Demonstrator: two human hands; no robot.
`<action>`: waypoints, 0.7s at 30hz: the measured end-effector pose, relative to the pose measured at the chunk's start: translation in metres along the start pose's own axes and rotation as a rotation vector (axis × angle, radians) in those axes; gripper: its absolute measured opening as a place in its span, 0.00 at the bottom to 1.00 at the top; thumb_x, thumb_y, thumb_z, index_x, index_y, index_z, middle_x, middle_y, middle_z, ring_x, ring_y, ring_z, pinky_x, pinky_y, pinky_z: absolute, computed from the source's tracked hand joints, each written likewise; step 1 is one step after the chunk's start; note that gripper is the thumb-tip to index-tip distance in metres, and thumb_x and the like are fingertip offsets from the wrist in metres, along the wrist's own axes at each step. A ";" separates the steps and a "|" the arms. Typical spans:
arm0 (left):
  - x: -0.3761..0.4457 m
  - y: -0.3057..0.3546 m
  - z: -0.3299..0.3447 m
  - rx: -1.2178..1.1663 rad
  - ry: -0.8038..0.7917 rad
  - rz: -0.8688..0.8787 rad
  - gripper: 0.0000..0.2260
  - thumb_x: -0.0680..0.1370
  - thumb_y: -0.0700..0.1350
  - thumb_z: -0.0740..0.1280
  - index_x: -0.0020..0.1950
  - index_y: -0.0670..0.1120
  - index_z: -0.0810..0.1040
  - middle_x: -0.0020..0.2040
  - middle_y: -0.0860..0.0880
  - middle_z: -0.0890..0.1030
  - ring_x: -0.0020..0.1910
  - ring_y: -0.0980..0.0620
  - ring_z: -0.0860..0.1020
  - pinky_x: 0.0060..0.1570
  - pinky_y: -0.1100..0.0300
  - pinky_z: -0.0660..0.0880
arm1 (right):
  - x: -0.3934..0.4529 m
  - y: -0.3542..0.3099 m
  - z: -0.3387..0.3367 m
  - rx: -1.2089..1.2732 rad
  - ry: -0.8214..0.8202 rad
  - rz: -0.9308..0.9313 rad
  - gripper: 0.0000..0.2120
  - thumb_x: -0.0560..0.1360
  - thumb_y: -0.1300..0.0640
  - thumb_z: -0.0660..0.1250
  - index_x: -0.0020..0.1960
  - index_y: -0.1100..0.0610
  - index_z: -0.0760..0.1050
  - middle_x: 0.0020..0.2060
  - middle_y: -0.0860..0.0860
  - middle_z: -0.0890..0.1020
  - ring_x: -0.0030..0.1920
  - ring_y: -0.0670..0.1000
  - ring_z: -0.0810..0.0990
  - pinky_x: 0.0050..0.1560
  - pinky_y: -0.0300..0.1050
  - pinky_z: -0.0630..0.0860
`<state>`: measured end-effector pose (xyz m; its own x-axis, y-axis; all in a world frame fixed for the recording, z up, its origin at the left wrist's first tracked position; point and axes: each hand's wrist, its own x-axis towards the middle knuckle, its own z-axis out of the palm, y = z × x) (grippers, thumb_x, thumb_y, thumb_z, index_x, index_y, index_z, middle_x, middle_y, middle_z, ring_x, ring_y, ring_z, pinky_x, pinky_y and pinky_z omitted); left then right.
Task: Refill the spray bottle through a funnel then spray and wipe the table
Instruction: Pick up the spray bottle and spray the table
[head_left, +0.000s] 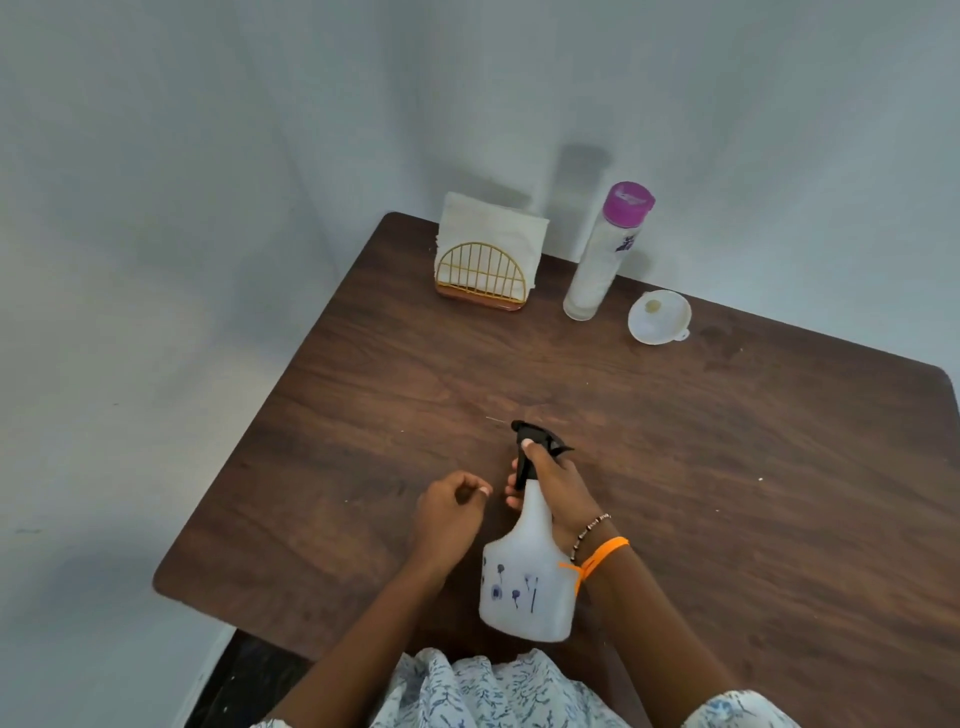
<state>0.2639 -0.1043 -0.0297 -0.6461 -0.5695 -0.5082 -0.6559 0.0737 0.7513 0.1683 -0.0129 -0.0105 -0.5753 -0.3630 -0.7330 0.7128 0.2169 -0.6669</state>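
A white spray bottle (524, 582) with a black trigger head and small blue flower prints is held above the near part of the brown wooden table (727, 467). My right hand (558, 491) grips its neck, with fingers on the trigger and the nozzle pointing away from me. My left hand (449, 512) hovers just left of the bottle, fingers loosely curled, holding nothing. A white funnel (658, 317) lies on the table at the back. A tall clear bottle (605, 254) with a purple cap stands left of the funnel.
A gold wire napkin holder (480, 278) with white paper napkins stands at the table's far left corner. Pale walls close in behind and to the left. The table's left edge drops to a dark floor.
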 end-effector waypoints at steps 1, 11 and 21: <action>-0.001 0.000 0.000 -0.006 -0.001 -0.003 0.06 0.77 0.44 0.63 0.42 0.53 0.77 0.42 0.55 0.80 0.43 0.58 0.77 0.45 0.60 0.75 | 0.002 -0.001 0.000 0.022 0.015 0.019 0.15 0.78 0.53 0.61 0.40 0.63 0.74 0.33 0.57 0.76 0.32 0.53 0.76 0.29 0.41 0.78; -0.003 0.011 0.019 0.076 -0.092 0.045 0.05 0.76 0.45 0.64 0.43 0.53 0.78 0.43 0.55 0.80 0.44 0.58 0.77 0.49 0.55 0.77 | -0.017 0.012 -0.054 0.443 -0.004 0.025 0.10 0.78 0.56 0.60 0.46 0.63 0.74 0.40 0.57 0.78 0.46 0.55 0.79 0.38 0.47 0.82; -0.011 0.044 0.067 0.217 -0.265 0.198 0.04 0.75 0.48 0.64 0.42 0.54 0.78 0.41 0.57 0.80 0.43 0.59 0.78 0.49 0.53 0.78 | -0.032 0.018 -0.131 0.636 0.418 0.010 0.15 0.77 0.52 0.62 0.36 0.62 0.70 0.28 0.55 0.73 0.28 0.50 0.73 0.26 0.40 0.78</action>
<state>0.2163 -0.0403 -0.0192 -0.8283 -0.2976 -0.4746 -0.5571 0.3484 0.7538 0.1468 0.1211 -0.0165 -0.5811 0.0367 -0.8130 0.7402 -0.3912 -0.5468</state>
